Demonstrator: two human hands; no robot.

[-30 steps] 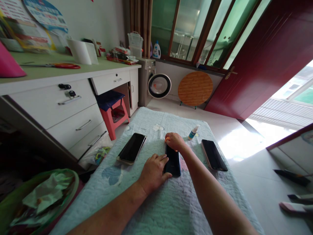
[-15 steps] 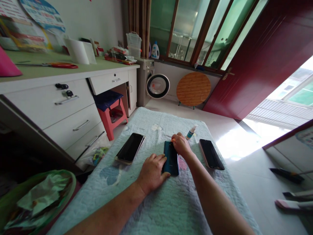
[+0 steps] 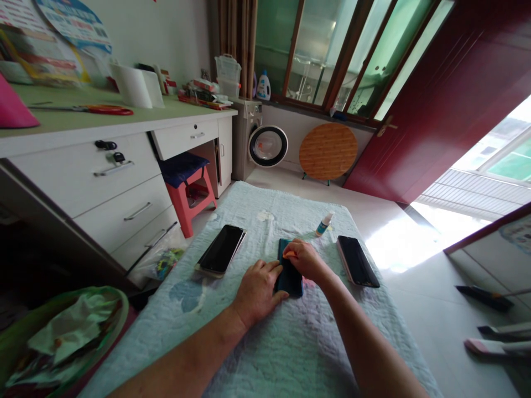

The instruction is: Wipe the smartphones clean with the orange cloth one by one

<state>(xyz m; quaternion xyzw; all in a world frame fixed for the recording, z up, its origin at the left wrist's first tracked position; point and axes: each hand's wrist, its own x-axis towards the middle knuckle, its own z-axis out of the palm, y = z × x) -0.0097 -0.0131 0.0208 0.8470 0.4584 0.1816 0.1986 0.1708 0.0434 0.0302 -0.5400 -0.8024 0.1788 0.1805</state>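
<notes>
A dark blue smartphone (image 3: 296, 284) lies back up on the quilted cover in front of me. My left hand (image 3: 258, 288) holds it by its left side, fingers along the edge and thumb at the lower corner. Pinched in my right hand (image 3: 306, 261) is a small orange wiping piece (image 3: 290, 254), pressed on the upper part of the phone's back; most of it is hidden by the fingers. To the left rests a black-screened phone (image 3: 223, 249) on a pale one or a pale case. Another phone (image 3: 359, 261) lies to the right, and a small spray bottle (image 3: 324, 224) stands beyond my right hand.
The pale blue quilt (image 3: 257, 213) covers the surface under the phones. On the left are a drawer desk (image 3: 83, 182), a red stool (image 3: 193, 196) and a waste bin (image 3: 120, 309). A washing machine (image 3: 244, 132) with its door open and a round wooden tabletop (image 3: 328, 150) stand behind.
My right hand has slid from the top edge of the phone down and slightly left across its back, with the orange piece. My left hand has stayed in place.
</notes>
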